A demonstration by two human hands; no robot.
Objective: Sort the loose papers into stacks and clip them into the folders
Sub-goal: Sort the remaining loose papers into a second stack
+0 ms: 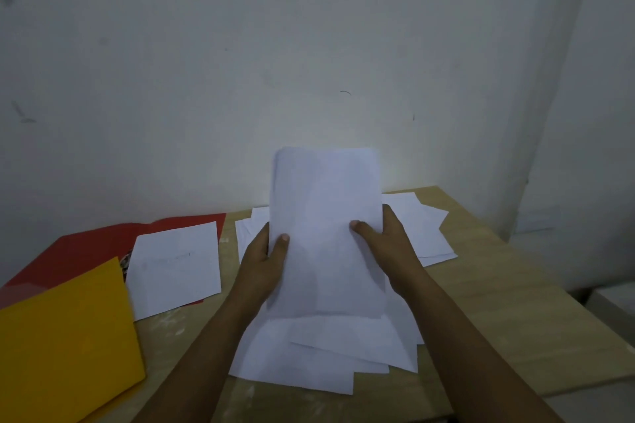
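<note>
— What are the hands doing?

— Both hold one stack of white papers upright, raised off the wooden worktop. The left hand has its grip pinching the stack's left edge: thumb on the face toward the camera, fingers hidden behind the sheets. The right hand pinches the right edge the same way, thumb lying across the front, fingers wrapped round the back.

— And the other papers?

— Directly beneath the grip, loose sheets lie fanned on the worktop, corners sticking out at different angles. More loose sheets spread out behind the right hand, toward the wall.

— Where are the folders?

— Out to the left of the left hand. A red folder lies open and flat, with a single white sheet resting on its right side, slightly askew. A yellow folder lies closed, nearer the camera, overlapping the red one's near corner.

— Anything clipped in yet?

— I cannot tell; something dark shows at the sheet's left edge, too small to make out.
</note>
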